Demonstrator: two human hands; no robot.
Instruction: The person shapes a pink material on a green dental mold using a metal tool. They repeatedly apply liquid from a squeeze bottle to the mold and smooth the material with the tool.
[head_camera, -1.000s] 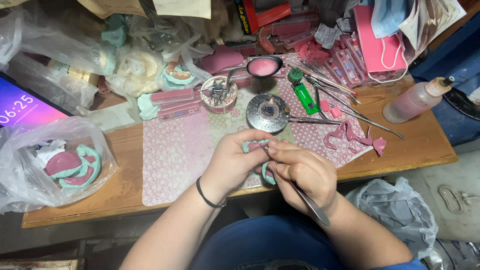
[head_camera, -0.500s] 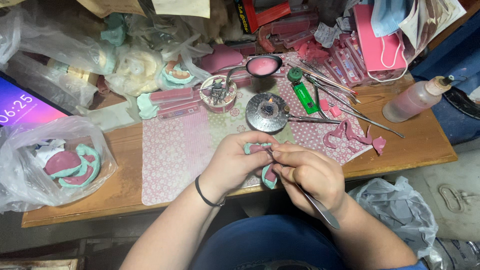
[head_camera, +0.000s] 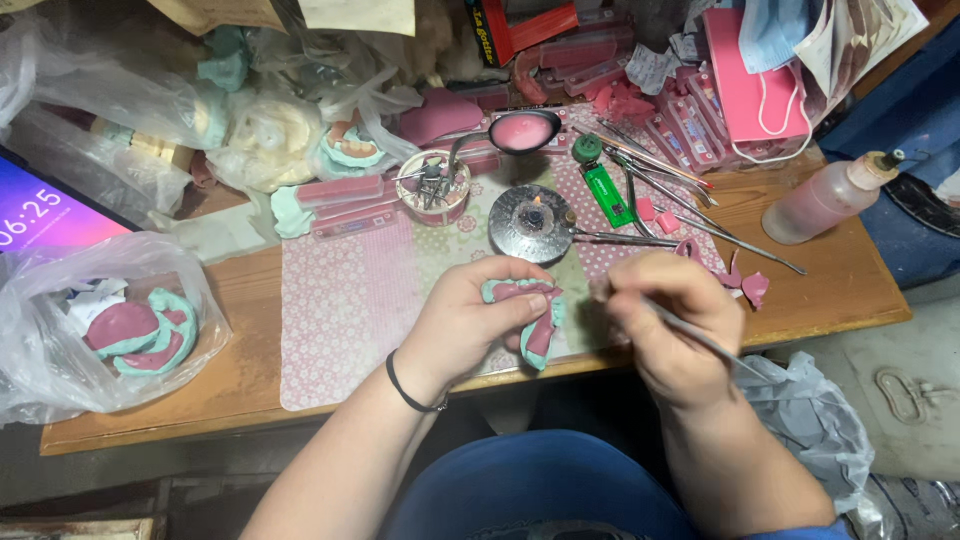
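Crowded wooden workbench (head_camera: 830, 290) under a pink patterned mat (head_camera: 350, 300), seen from the head camera, the only view. Left hand (head_camera: 470, 325), black band at the wrist, curled around a pink-and-green dental model (head_camera: 535, 320), thumb and fingers closed on it, lifted just above the mat's near edge and tilted toward the face, seemingly to expose the pink wax. Right hand (head_camera: 665, 325) pinched in a pen grip on a thin metal carving tool (head_camera: 700, 340), tip side hidden behind the fingers, handle trailing off to the right; apart from the model, just beside it. Close beyond the hands, a small round burner (head_camera: 530, 222) with a tiny flame, apparently kept within reach for warming instruments. Around it, a pink-filled spoon (head_camera: 520, 130), a green lighter (head_camera: 603, 185), loose steel instruments (head_camera: 700, 225) and a squeeze bottle (head_camera: 830, 200) at far right. At left, a clear plastic bag (head_camera: 60, 380) holding more pink-and-green models.
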